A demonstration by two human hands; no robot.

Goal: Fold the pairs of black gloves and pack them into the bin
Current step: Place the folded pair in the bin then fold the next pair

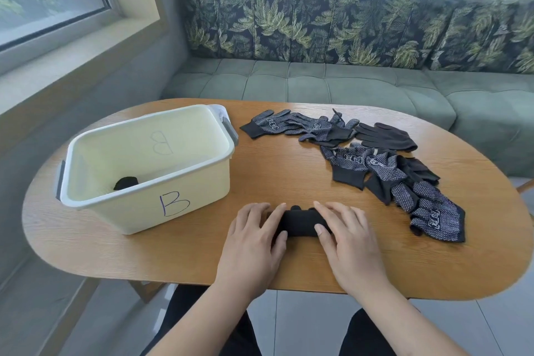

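While one dark folded bundle (pixel 126 183) already lies on the floor of the cream plastic bin marked "B" (pixel 202 191), which stands just left of and beyond the left hand (pixel 254 243), the job looks to be in its early part. A second pair, a compact black fabric roll of gloves (pixel 300 224), sits on the oval wooden bench (pixel 289 176) between the two hands. The left hand lies over its left end and the right hand (pixel 346 240) over its right end. Both have their fingers nearly straight and pressing down, with the thumbs at the near edge rather than closed round it. I judge this roll is nearly finished but not yet packed. Beyond and to the right of the right hand, a loose scatter of black dotted-palm gloves (pixel 384 173) is spread flat and unfolded. A plain black glove (pixel 387 136) lies at its far edge, so most of the folding is left. The gloves overlap so much that their number, and which ones pair up, cannot be told. The ends of the roll are covered by the hands, and the bin's near wall hides part of its floor, so more may lie inside.
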